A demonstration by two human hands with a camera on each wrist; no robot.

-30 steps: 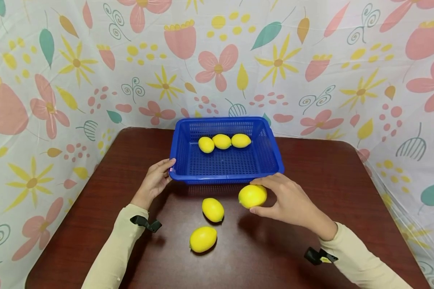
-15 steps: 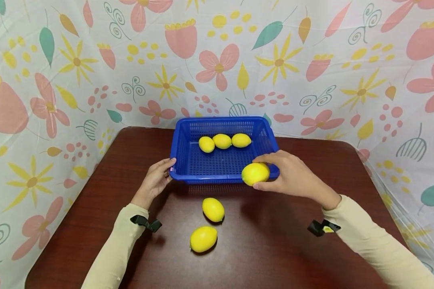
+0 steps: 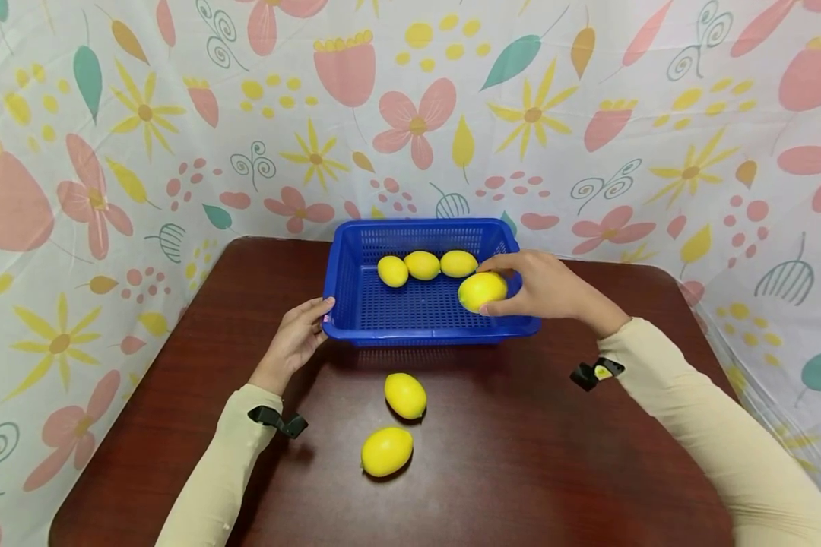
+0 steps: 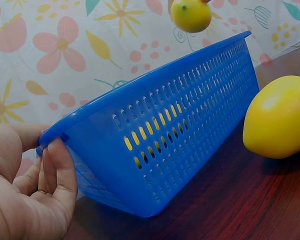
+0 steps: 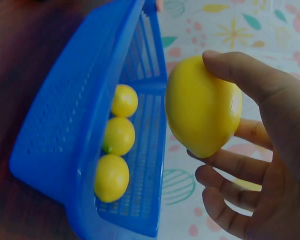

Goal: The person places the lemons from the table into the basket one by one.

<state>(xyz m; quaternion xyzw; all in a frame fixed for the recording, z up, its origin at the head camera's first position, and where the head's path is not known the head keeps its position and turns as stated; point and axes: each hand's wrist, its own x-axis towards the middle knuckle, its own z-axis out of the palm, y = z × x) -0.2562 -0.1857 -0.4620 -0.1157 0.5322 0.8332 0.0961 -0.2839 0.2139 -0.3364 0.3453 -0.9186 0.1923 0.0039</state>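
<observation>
A lemon (image 3: 482,292) is pinched between the thumb and fingers of my right hand (image 3: 543,287), held above the right part of a blue plastic basket (image 3: 424,334). In the right wrist view the same lemon (image 5: 200,107) hangs higher than the basket's rim. My left hand (image 3: 294,342) grips the basket's front left corner; in the left wrist view the thumb and fingers of that hand (image 4: 35,185) pinch the rim. Three lemons (image 3: 422,266) lie in a row along the basket's back wall.
Two more lemons, one nearer the basket (image 3: 405,396) and one nearer me (image 3: 386,452), lie on the dark wooden table (image 3: 520,456). A flower-patterned cloth (image 3: 410,137) hangs close behind the basket.
My right hand has carried its lemon up and forward, from in front of the basket to over its inside. The left hand and the basket have stayed put.
</observation>
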